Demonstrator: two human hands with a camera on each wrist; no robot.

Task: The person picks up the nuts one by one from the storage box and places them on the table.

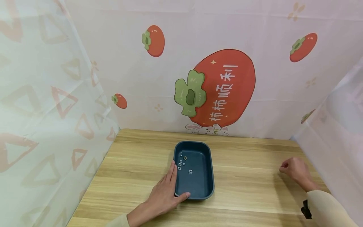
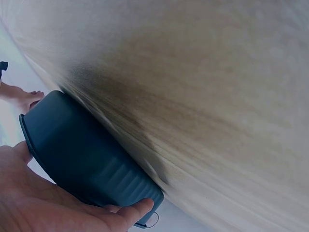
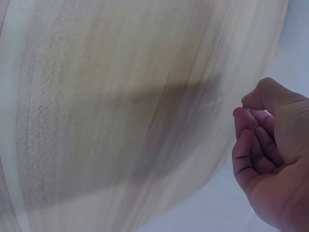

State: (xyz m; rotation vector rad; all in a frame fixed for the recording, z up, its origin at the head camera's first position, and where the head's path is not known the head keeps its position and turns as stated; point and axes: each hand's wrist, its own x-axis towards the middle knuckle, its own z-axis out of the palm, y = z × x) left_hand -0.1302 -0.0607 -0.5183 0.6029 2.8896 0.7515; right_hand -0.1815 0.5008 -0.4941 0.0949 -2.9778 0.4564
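A dark blue rectangular tray [image 1: 198, 186] sits on the wooden table with several small metal nuts [image 1: 190, 171] scattered in its left half. My left hand [image 1: 163, 195] rests against the tray's near-left corner, fingers straight along the left side and thumb on the near rim. In the left wrist view, the fingertips touch the tray's outer wall [image 2: 91, 150]. Far to the right of the tray, my right hand [image 1: 296, 170] is raised with curled fingers. Thumb and index fingertip pinch a tiny shiny piece [image 3: 247, 109], mostly hidden, in the right wrist view.
The wood-grain table [image 1: 244, 189] runs up to a pale cloth backdrop [image 1: 136, 72] printed with persimmons. More cloth [image 1: 56, 104] hangs along the left side, and another sheet [image 1: 337, 132] closes off the right. A black strap piece [image 1: 306, 209] is by the right sleeve.
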